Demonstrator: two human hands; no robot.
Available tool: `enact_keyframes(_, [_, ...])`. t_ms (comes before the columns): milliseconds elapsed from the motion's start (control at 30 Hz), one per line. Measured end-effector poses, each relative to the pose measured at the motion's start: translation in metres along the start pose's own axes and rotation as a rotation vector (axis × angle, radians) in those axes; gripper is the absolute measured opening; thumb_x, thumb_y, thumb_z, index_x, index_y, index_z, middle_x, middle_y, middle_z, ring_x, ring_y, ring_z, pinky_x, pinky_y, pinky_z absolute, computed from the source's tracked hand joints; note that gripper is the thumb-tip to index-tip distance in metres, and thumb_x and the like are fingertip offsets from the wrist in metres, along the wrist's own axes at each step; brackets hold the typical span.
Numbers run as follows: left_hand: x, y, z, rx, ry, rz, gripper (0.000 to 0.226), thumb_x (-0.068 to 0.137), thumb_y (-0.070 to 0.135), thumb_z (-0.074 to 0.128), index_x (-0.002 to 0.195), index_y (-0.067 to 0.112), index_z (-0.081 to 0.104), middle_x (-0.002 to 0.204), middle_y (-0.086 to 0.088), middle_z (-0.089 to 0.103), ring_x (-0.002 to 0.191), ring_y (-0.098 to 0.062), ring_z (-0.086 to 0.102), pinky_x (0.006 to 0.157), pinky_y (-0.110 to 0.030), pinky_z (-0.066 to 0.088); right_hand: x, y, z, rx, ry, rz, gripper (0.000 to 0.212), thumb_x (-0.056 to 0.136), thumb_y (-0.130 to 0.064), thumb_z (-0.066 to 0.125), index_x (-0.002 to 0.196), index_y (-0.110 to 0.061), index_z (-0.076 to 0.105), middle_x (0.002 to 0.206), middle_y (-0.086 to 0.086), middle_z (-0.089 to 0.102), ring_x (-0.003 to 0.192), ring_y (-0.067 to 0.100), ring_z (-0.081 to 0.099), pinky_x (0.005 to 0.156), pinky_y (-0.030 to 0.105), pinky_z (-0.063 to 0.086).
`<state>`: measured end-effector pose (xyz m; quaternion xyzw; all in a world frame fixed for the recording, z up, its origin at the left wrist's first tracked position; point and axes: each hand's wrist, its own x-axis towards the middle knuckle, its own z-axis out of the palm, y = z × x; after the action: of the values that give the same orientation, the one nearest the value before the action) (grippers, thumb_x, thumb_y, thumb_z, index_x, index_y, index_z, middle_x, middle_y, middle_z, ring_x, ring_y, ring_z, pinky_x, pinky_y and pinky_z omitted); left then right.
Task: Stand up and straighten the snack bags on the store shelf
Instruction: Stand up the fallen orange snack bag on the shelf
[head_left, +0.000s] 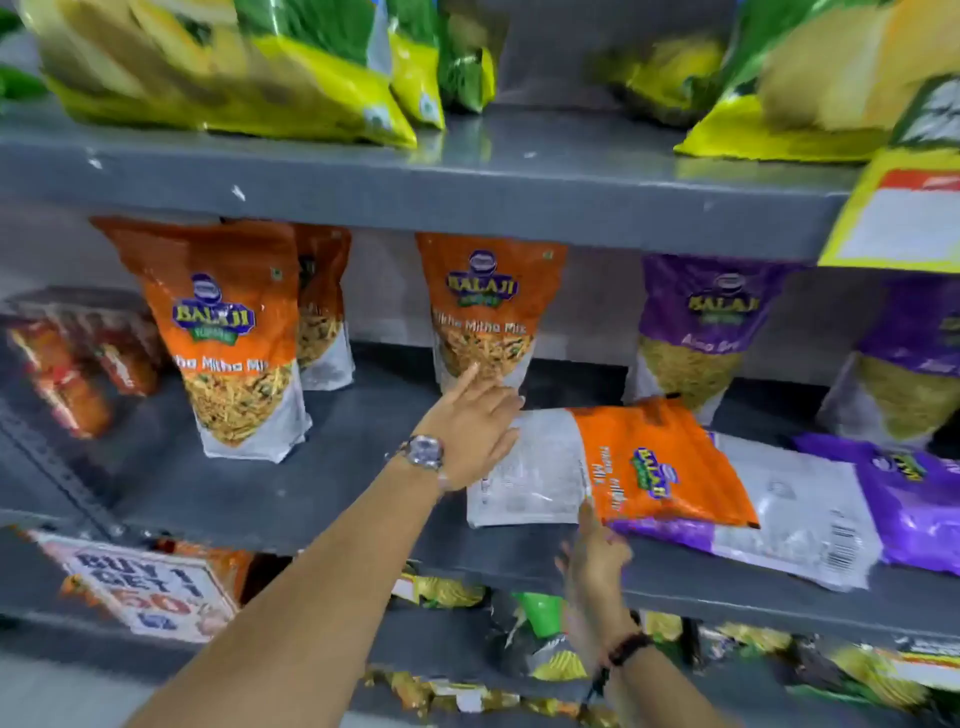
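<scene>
On the middle grey shelf (291, 499) an orange snack bag (623, 467) lies flat on its side, its upper part resting on a fallen purple bag (810, 514). My left hand (475, 431), with a wristwatch, rests open-fingered on the white bottom end of the lying orange bag. My right hand (595, 556) is at the shelf's front edge, fingers spread, one fingertip touching the bag's lower edge. Behind stand upright orange bags, one on the left (228, 332) and one in the middle (488, 312), and a purple bag (696, 332).
Yellow-green bags (234, 73) fill the top shelf. Red packets (72, 364) sit at the far left of the middle shelf. A "Buy 1 Get 1" sign (150, 587) hangs on the shelf edge, a yellow tag (898, 208) at upper right. More packets fill the lower shelf.
</scene>
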<state>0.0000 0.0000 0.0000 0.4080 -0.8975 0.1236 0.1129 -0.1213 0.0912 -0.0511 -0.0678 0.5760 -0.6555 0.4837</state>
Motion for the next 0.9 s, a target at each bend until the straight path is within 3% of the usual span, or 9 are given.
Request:
enact_keyframes(67, [0.012,-0.010,0.015,-0.103,-0.063,-0.045,0.045,0.092,0.032,0.033,0.130,0.009,0.035,0.139,-0.011,0.044,0.133,-0.024,0.031,0.115,-0.036,-0.008,0.009,0.009,0.011,0.000,-0.011,0.116,0.031,0.086,-0.023,0.057,0.108,-0.003,0.046,0.098,0.032,0.051,0.092,0.041,0.056,0.085,0.044,0.046])
enact_keyframes(167, [0.032,-0.027,0.041,-0.237,-0.167,-0.141,0.046,0.090,0.034,0.036,0.129,0.010,0.035,0.138,-0.012,0.044,0.131,-0.026,0.033,0.113,-0.039,0.003,0.019,0.017,0.021,0.020,-0.166,0.178,0.048,0.084,-0.028,0.059,0.128,-0.015,0.044,0.130,0.008,0.055,0.113,0.023,0.053,0.098,0.035,0.037])
enact_keyframes(267, [0.049,-0.039,0.060,-0.365,-0.381,-0.241,0.054,0.089,0.045,0.034,0.133,0.014,0.030,0.143,-0.013,0.039,0.131,-0.030,0.032,0.112,-0.041,0.019,0.024,0.022,0.022,0.047,-0.224,0.133,0.046,0.083,-0.023,0.059,0.127,-0.024,0.047,0.131,0.003,0.057,0.117,0.021,0.054,0.101,0.036,0.039])
enact_keyframes(367, [0.051,-0.039,0.066,-0.572,-0.469,-0.314,0.059,0.088,0.048,0.035,0.137,0.017,0.026,0.149,-0.010,0.030,0.135,-0.028,0.028,0.112,-0.041,0.026,0.028,0.024,0.020,0.081,-0.229,0.084,0.044,0.083,-0.015,0.059,0.125,-0.022,0.048,0.124,0.007,0.061,0.110,0.026,0.058,0.085,0.037,0.050])
enact_keyframes(467, [0.039,-0.038,0.061,-0.815,-0.368,-0.379,0.054,0.085,0.046,0.045,0.129,0.015,0.042,0.140,-0.009,0.043,0.127,-0.026,0.040,0.106,-0.035,0.033,0.025,0.024,0.017,0.020,-0.264,-0.057,0.034,0.081,-0.014,0.061,0.111,-0.028,0.055,0.111,0.000,0.067,0.099,0.020,0.065,0.073,0.033,0.053])
enact_keyframes(600, [0.001,-0.046,0.051,-1.172,-0.131,-0.455,0.047,0.085,0.028,0.055,0.129,0.016,0.041,0.130,0.001,0.044,0.126,-0.017,0.039,0.098,-0.015,0.028,0.021,0.018,0.014,-0.171,-0.364,-0.322,0.046,0.074,-0.022,0.070,0.117,-0.021,0.054,0.117,0.000,0.066,0.106,0.015,0.063,0.090,0.036,0.052])
enact_keyframes(700, [-0.031,-0.054,0.051,-1.242,0.012,-0.532,0.068,0.075,0.034,0.061,0.134,0.021,0.030,0.129,0.002,0.040,0.122,-0.009,0.038,0.104,-0.023,0.027,0.038,0.003,0.023,-0.447,-0.525,-0.533,0.041,0.074,-0.021,0.073,0.112,-0.018,0.055,0.110,-0.006,0.068,0.100,0.001,0.063,0.084,0.018,0.052])
enact_keyframes(800, [-0.057,-0.056,0.062,-1.214,0.109,-0.684,0.066,0.076,0.020,0.068,0.132,0.023,0.032,0.120,-0.001,0.040,0.116,-0.012,0.041,0.100,-0.026,0.030,0.066,-0.007,0.045,-0.662,-0.705,-0.567,0.037,0.075,-0.012,0.070,0.103,-0.029,0.053,0.101,-0.019,0.063,0.089,-0.014,0.060,0.076,0.007,0.047])
enact_keyframes(900, [-0.070,-0.054,0.075,-1.181,0.142,-0.796,0.067,0.073,0.014,0.070,0.128,0.018,0.032,0.118,0.003,0.036,0.113,-0.012,0.040,0.097,-0.029,0.032,0.084,-0.001,0.061,-0.747,-0.817,-0.520,0.034,0.076,-0.018,0.069,0.097,-0.039,0.052,0.100,-0.024,0.062,0.092,-0.013,0.059,0.076,0.006,0.048])
